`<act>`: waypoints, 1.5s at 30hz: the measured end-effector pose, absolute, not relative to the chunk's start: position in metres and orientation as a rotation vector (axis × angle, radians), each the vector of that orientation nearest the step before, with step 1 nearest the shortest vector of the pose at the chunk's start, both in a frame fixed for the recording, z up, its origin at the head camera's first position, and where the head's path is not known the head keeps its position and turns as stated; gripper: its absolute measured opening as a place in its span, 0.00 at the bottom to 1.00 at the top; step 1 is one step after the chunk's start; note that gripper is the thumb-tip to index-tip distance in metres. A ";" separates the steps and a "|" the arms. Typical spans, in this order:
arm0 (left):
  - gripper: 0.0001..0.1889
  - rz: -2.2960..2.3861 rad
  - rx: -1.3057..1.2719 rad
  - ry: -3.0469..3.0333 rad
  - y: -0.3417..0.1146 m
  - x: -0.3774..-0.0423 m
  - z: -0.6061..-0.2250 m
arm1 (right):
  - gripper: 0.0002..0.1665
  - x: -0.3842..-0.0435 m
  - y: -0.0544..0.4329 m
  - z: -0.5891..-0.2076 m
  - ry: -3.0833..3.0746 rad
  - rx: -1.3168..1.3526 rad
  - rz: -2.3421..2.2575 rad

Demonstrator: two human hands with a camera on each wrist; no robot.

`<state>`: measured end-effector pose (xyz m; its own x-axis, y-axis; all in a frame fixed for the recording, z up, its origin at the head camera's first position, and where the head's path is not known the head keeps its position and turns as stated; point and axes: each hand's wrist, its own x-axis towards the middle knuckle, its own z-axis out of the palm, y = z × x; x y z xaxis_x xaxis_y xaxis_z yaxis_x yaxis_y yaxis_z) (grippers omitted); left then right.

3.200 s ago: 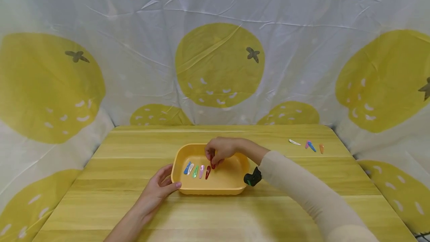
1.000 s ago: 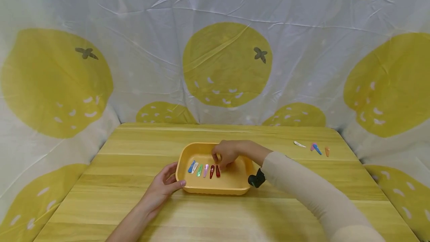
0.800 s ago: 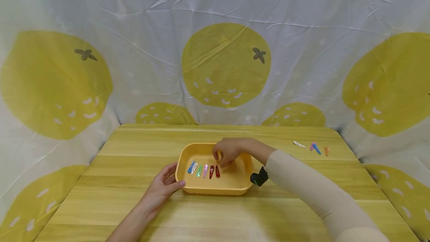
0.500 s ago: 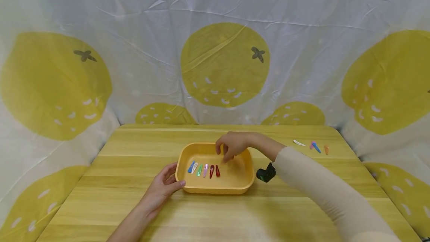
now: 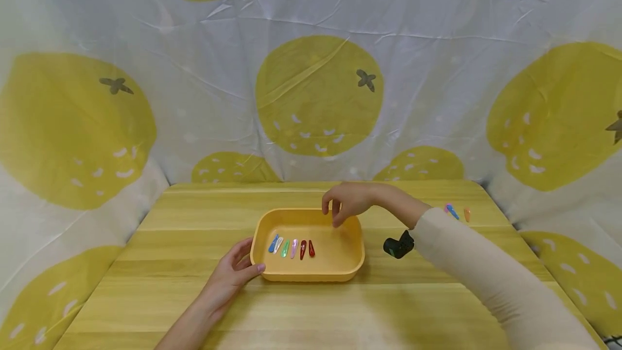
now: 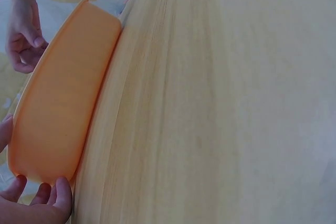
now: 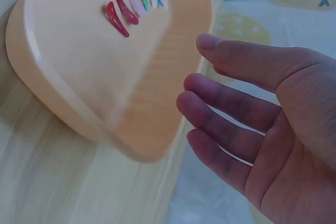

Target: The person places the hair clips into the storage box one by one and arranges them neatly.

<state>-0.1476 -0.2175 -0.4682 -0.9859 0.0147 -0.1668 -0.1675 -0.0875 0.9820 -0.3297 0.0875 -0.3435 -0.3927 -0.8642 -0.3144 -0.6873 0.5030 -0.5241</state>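
My left hand (image 5: pixel 232 270) grips the left end of a yellow plastic tray (image 5: pixel 311 276), its thumb on the near corner and its fingers around the outside. In the tray several snap hair clips lie side by side: blue (image 5: pixel 274 243), white (image 5: pixel 278 245), green (image 5: pixel 285 248), pink (image 5: pixel 293 249) and two red, the last a red clip (image 5: pixel 311 248) at the row's right end. Above the tray's far right rim hovers my right hand (image 5: pixel 351 201). In the right wrist view that hand (image 7: pixel 262 114) holds nothing, its fingers loosely bent and apart.
On the table (image 5: pixel 204 215) at the far right lie an overlapping pink and blue clip (image 5: pixel 452 211) and an orange clip (image 5: pixel 467 214). A fruit-patterned cloth (image 5: pixel 316 96) hangs behind the table. A black device (image 5: pixel 399 244) is worn at the right wrist.
The right hand set a red clip at the row's right end, let go, then rose and moved right. Its sleeve now hides the white clip on the table. The left hand stays on the tray.
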 end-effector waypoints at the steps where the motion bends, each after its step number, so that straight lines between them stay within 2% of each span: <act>1: 0.39 2.225 -0.171 2.029 -0.217 -0.147 -0.468 | 0.20 -0.330 0.090 -0.342 2.188 -1.271 -0.435; 15: 0.39 2.214 -0.182 2.044 -0.216 -0.147 -0.467 | 0.21 -0.335 0.126 -0.331 2.220 -1.232 -0.481; 23: 0.39 2.201 -0.207 2.057 -0.216 -0.146 -0.469 | 0.17 -0.337 0.149 -0.327 2.257 -1.205 -0.512; 45: 0.38 2.196 -0.200 2.050 -0.216 -0.147 -0.468 | 0.17 -0.352 0.223 -0.332 2.396 -1.016 -0.633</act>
